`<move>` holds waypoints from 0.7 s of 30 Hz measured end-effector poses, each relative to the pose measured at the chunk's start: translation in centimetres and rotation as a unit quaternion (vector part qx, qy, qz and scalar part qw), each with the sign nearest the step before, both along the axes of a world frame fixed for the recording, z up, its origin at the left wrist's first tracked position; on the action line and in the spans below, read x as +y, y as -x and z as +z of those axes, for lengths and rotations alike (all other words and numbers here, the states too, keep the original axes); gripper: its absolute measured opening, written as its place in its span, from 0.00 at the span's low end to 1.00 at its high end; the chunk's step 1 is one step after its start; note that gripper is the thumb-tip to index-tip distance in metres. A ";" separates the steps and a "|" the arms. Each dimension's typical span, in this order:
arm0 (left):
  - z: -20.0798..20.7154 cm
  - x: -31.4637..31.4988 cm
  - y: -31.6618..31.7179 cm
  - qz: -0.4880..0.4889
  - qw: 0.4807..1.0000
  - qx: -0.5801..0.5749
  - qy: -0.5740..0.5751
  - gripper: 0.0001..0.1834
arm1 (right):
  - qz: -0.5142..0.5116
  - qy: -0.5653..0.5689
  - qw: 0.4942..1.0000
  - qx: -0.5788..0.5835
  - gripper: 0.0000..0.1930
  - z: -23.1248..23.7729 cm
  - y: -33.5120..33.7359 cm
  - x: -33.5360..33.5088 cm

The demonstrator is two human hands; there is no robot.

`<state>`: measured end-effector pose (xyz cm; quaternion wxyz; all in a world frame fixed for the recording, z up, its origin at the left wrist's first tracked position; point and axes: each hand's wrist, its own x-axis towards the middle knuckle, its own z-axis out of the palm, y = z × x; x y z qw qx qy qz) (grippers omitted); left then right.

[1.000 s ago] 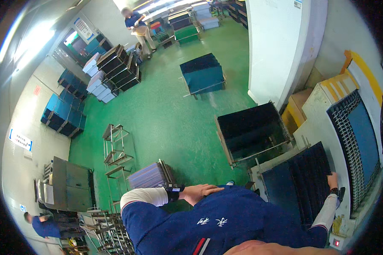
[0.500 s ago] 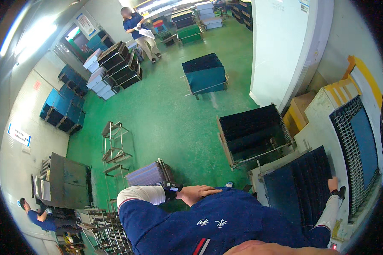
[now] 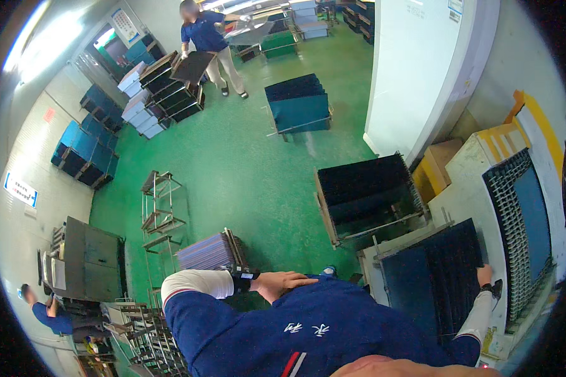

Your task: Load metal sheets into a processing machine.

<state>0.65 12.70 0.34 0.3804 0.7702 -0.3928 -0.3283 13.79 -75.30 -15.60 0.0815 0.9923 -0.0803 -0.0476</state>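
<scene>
My left hand (image 3: 283, 286) lies flat against the front of my dark blue shirt (image 3: 333, 320), fingers stretched out and holding nothing. At the lower right, my right hand (image 3: 484, 274) is at the right edge of a row of upright dark blue panels (image 3: 443, 283), which stand closely packed in a rack. Its fingers are small in the picture and partly hidden, so their grip does not show. Just right of that hand is a machine opening with a metal mesh conveyor (image 3: 509, 251) and a blue panel (image 3: 533, 213) on it.
Ahead stand a rack of black panels (image 3: 365, 195) and one of blue panels (image 3: 299, 110). Striped panels (image 3: 207, 253) and a metal frame stand (image 3: 161, 207) are on the left. One person (image 3: 207, 41) handles sheets at the back; another (image 3: 53, 314) works at the lower left.
The person at the back has turned and now holds a dark panel and a light sheet in separate hands. My view has shifted slightly; my hands keep their places.
</scene>
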 end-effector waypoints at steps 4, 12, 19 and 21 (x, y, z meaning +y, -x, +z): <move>0.5 0.0 0.2 0.003 1.000 0.003 -0.014 0.62 | -0.008 -0.052 0.999 -0.008 0.12 1.4 -0.6 1.3; 1.6 0.1 0.1 -0.001 1.000 0.014 -0.028 0.62 | -0.070 -0.144 0.980 -0.117 0.14 -1.2 -0.6 -0.7; -1.1 3.2 -2.7 0.014 0.981 0.194 -0.011 0.56 | -0.061 -0.138 0.979 -0.140 0.15 -1.7 -0.2 -2.6; -3.7 6.9 -4.4 0.189 0.956 0.219 -0.046 0.42 | -0.048 -0.133 0.979 -0.144 0.15 -0.7 -0.8 -0.8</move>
